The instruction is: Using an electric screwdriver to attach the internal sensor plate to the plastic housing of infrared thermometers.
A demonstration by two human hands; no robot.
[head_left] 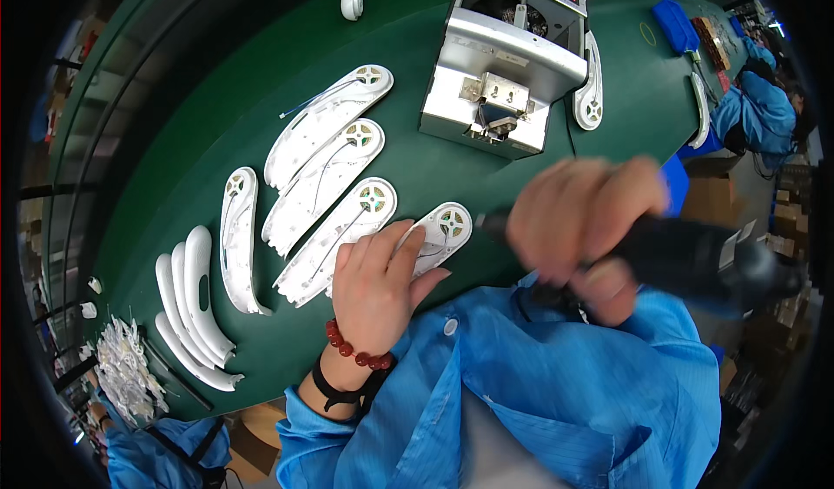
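My left hand (pixel 375 282) lies flat on a white curved plastic shell (pixel 441 231) with a round fitting and thin wires, pressing it on the green table (pixel 434 163). My right hand (pixel 580 224) is blurred and grips a black power screwdriver (pixel 695 259), whose tip points left toward that shell. Three more white shells with round fittings (pixel 326 124) (pixel 323 181) (pixel 339 237) lie side by side left of it. A red bead bracelet and a black band sit on my left wrist.
A silver metal machine (pixel 504 59) stands at the back of the table. Plain white curved covers (pixel 193 302) are stacked at the left, with one more shell (pixel 239 237) beside them. Another worker in blue (pixel 764 107) sits far right, near blue bins (pixel 676 22).
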